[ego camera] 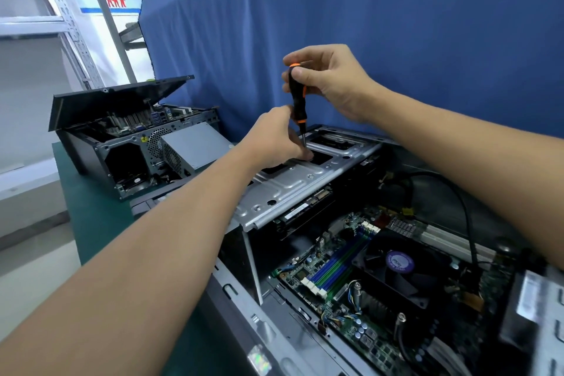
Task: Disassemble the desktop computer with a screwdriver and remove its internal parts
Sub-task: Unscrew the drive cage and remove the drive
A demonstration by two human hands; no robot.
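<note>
Holding the upright screwdriver [298, 98], right grip [331, 82] pinches handle, left grip [274, 136] pinches shaft.

a repair workshop: opened computers [305, 189] on a green bench [91, 217].

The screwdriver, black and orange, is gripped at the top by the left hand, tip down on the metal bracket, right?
Not quite: the head view shows the right hand gripping the screwdriver at the top; the left hand is down by its tip on the metal bracket.
</note>
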